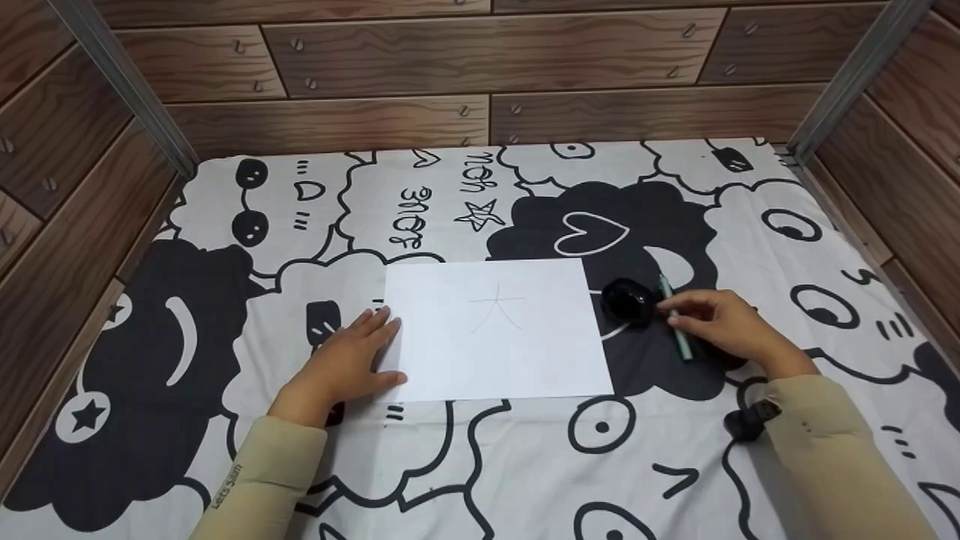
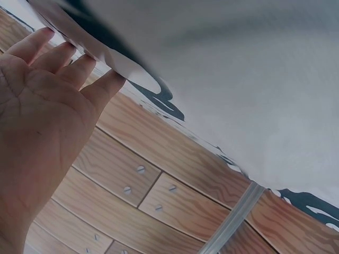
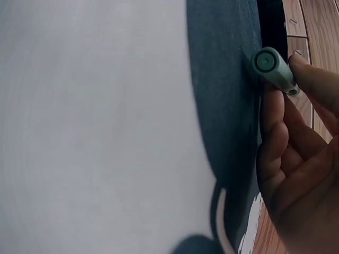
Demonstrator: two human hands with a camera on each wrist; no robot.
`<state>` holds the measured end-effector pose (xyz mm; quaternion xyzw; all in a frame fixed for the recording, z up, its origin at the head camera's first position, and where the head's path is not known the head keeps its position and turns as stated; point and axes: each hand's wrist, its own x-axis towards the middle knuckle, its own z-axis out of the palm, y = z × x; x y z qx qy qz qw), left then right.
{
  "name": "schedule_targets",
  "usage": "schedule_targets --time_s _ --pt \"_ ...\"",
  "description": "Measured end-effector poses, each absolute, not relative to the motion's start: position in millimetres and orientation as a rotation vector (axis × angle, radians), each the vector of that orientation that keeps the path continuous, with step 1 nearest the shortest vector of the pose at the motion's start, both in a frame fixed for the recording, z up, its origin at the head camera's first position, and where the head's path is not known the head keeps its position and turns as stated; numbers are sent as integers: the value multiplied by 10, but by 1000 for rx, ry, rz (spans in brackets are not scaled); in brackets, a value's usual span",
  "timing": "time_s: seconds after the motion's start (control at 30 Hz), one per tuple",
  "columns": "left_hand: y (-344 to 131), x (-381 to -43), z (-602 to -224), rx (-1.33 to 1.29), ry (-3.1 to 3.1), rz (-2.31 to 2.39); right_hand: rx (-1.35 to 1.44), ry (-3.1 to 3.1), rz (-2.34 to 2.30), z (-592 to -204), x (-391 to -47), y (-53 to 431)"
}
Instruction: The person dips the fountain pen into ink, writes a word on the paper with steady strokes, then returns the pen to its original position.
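A white sheet of paper (image 1: 442,360) lies in the middle of the cloth, with thin strokes (image 1: 497,301) like the character 大 drawn on it. My left hand (image 1: 349,360) rests at the sheet's left edge, fingers spread and thumb on the paper. In the left wrist view that hand (image 2: 50,100) has its fingers stretched out. To the right of the sheet, my right hand (image 1: 720,326) pinches a pale green pen (image 1: 677,319) between thumb and fingers. The right wrist view shows the pen (image 3: 276,70) end-on at the fingertips. Just left of the pen sits a glossy black rounded object (image 1: 628,302).
A black-and-white cartoon cloth (image 1: 540,457) covers the table. Wood-patterned panels (image 1: 450,60) stand behind and at both sides, with grey metal posts (image 1: 851,75) at the corners. A small black device with a cable (image 1: 742,424) is at the right sleeve.
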<state>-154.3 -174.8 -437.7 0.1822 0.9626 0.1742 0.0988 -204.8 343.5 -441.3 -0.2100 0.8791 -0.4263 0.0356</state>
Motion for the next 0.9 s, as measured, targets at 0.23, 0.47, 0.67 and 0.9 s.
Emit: schedule_targets --time_s 0.23,0.47,0.67,0.9 --pt "-1748 -1537 -4372 536 2846 502 -653 2706 -1323 -4441 -2049 3430" --pt "-1737 -1562 -4385 540 2842 493 -572 2714 -1286 -4410 -2035 3441" --pt "-1730 -1576 -4404 545 2844 490 -532 2701 -1279 -4394 -2020 3445" --pt "-1737 -1561 -4371 568 2861 484 -510 2683 -1324 -4349 -2014 3460"
